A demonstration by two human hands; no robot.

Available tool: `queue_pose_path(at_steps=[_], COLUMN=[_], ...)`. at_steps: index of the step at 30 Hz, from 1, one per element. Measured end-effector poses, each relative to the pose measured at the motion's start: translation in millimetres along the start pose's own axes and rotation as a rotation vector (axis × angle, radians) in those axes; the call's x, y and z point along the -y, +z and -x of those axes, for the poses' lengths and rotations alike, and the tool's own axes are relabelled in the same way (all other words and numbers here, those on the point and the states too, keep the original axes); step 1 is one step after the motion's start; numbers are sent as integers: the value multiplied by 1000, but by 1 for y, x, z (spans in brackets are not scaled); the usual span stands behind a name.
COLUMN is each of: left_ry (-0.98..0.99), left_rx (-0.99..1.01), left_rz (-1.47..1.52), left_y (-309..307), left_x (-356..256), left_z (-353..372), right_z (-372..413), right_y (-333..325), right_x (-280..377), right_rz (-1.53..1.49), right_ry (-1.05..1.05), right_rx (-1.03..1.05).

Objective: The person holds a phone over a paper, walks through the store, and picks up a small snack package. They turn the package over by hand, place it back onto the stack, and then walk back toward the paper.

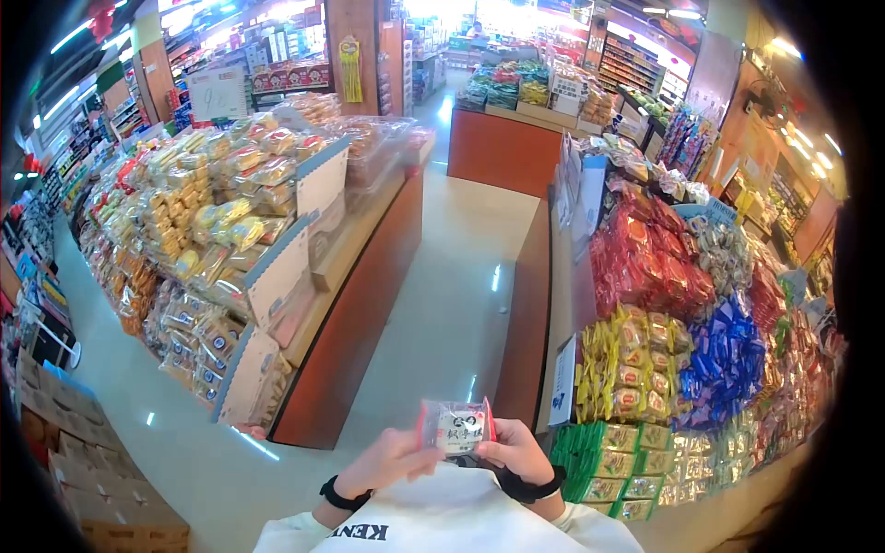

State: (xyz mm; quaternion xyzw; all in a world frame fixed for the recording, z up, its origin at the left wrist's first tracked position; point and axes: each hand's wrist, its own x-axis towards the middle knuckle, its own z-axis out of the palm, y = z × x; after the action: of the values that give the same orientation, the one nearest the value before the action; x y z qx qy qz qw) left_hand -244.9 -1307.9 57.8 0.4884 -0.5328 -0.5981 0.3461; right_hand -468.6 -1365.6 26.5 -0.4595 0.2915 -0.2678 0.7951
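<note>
A small snack packet (458, 429) with a pale front, dark lettering and red ends is held upright before my chest. My left hand (398, 455) grips its left lower edge, and my right hand (518, 452) pinches the right lower corner between thumb and fingers. The fingers behind the packet are hidden. Each wrist wears a dark band. Nearest to my right hand are stacked green packets (604, 461) and yellow packets (627, 359) on the right display.
Bagged baked goods (212, 203) fill a display at left, with price boards (281, 267) along its side. Red packets (645, 249) and blue packets (724, 346) lie at right. A tiled aisle (447, 286) runs between low wooden stands; cardboard boxes (92, 452) stand lower left.
</note>
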Motion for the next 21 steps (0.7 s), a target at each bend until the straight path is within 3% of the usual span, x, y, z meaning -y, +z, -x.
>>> queue_pose_path(at_steps=[6, 9, 12, 21], left_ry=[-3, 99, 78, 263], left_rx=[182, 143, 180, 129], left_rz=[70, 108, 144, -178], left_y=[-32, -52, -87, -204], left_x=[7, -2, 2, -32], left_z=[-66, -98, -132, -206], right_z=[-40, -75, -114, -235], right_y=[-21, -32, -30, -36], right_x=[22, 23, 45, 85], right_rz=[-83, -55, -41, -11], right_ry=[-48, -137, -167, -170], right_rx=[-142, -205, -232, -168])
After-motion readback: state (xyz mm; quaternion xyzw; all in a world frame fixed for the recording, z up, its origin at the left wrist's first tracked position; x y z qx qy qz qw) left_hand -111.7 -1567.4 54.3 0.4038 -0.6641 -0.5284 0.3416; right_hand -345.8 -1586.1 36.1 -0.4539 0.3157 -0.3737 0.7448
